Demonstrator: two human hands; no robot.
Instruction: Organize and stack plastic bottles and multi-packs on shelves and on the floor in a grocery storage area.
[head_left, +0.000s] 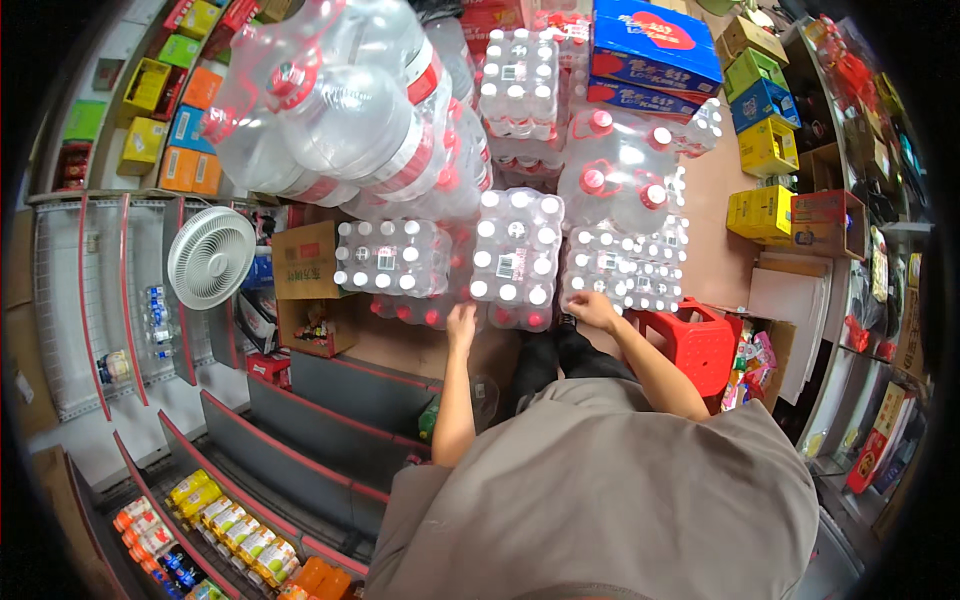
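A shrink-wrapped pack of white-capped bottles (517, 244) stands before me on a pack of red-capped bottles (529, 316). My left hand (461, 326) is just left of this stack, its fingers curled at the near edge of the lower packs. On the right, my right hand (594, 309) is bent inward at the near corner of another pack of white-capped bottles (604, 259). Whether either hand grips the plastic wrap cannot be made out. To the left, a further white-capped pack (391, 257) lies over red-capped bottles (409, 311).
Large water jugs (360, 120) with red handles tower at the far left. Beyond my right hand are big bottles (619, 169) and a blue carton (652, 45). A red plastic stool (694, 349) stands close at right, with grey shelves (322, 435) at left and a white fan (212, 257).
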